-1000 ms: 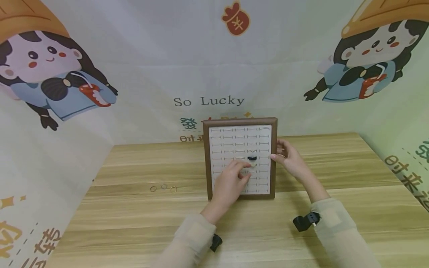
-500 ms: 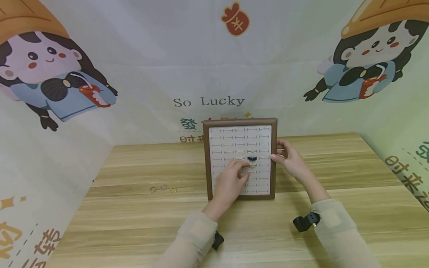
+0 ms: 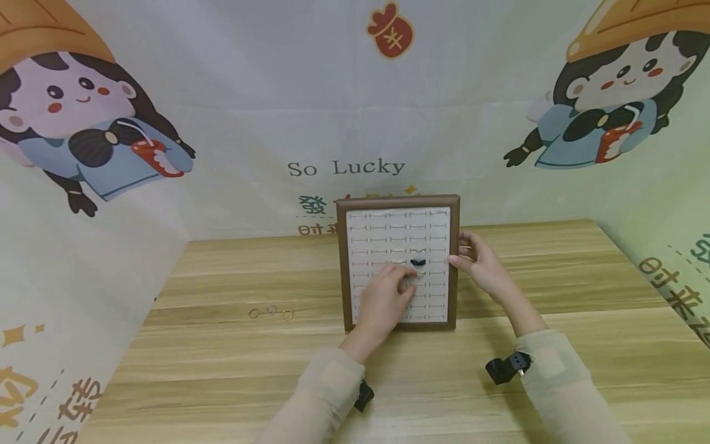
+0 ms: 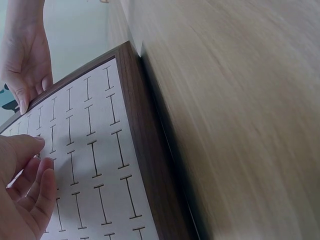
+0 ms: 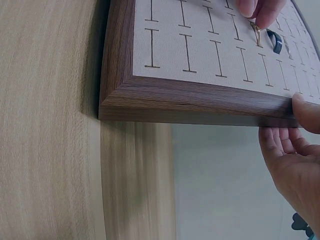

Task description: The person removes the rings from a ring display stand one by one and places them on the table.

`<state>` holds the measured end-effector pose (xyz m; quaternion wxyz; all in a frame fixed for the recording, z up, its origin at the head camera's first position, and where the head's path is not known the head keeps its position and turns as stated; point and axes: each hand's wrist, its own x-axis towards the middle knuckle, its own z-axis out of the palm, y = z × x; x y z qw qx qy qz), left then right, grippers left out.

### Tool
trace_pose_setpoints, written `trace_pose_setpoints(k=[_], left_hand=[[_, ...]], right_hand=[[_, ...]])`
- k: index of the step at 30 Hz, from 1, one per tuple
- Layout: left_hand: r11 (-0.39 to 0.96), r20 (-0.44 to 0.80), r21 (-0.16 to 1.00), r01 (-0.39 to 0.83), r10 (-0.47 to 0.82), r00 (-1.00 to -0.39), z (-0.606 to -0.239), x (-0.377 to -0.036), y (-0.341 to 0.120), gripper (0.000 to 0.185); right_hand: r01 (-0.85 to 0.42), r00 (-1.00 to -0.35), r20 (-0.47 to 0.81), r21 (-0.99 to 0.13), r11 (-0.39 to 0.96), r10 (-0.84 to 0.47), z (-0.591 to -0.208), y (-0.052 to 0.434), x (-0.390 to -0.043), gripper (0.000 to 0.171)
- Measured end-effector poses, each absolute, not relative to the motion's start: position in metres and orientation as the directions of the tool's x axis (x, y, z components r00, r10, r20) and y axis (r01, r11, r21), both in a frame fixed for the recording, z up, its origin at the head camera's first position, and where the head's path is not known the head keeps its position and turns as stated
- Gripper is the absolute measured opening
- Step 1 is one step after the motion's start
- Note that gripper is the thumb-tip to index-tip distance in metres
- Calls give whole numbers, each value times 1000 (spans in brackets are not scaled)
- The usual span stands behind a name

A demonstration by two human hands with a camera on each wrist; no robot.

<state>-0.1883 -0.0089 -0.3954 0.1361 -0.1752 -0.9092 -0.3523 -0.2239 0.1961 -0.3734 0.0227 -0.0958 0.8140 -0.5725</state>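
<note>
Two hands barely moved since before: my left hand (image 3: 385, 298) pinches a small gold ring (image 5: 255, 33) on the brown-framed white ring board (image 3: 396, 201), right hand (image 3: 478, 262) fingers gripping its edge.

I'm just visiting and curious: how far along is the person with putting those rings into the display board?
Partly done. A dark ring and at least one pale one already sit in the ring board. The left hand pinches a gold ring at a slot while the right hand steadies the frame. Three loose rings wait on the table.
</note>
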Motion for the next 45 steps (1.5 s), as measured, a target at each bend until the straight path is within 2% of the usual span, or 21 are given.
trace_pose_setpoints(k=[9, 21, 35, 45], left_hand=[[706, 378, 586, 397, 195, -905, -395, -190, -6, 18], [721, 495, 521, 457, 181, -850, -401, -192, 2, 13], [743, 513, 483, 464, 190, -837, -404, -194, 6, 8], [693, 501, 539, 478, 192, -844, -405, -194, 1, 5]], right_hand=[[-126, -981, 69, -938, 323, -183, -373, 196, -224, 58], [-128, -980, 71, -939, 319, -185, -373, 196, -225, 57], [-127, -981, 71, -938, 321, -180, -374, 197, -225, 58], [-133, -981, 77, -936, 326, -181, -374, 196, -224, 58]])
